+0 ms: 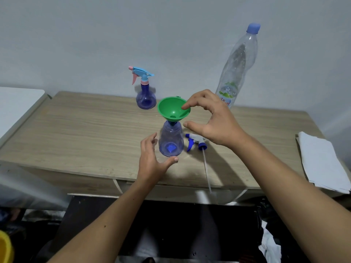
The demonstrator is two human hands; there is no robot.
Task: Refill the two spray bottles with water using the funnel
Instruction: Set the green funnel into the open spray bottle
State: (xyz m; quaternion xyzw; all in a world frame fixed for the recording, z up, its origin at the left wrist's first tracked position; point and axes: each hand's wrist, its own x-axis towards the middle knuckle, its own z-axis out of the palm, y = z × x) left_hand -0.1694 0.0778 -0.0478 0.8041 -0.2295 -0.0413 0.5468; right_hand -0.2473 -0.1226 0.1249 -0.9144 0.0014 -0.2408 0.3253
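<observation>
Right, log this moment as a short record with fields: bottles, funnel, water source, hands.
near spray bottle: upright, head off, green funnel seated in its neck
removed spray head: lying on the table, right of that bottle
far spray bottle: upright, head still on
water bottle: standing at the back right, capped
left hand: open beside the near bottle's base
right hand: open, a fingertip at the funnel rim
paper stack: right edge
</observation>
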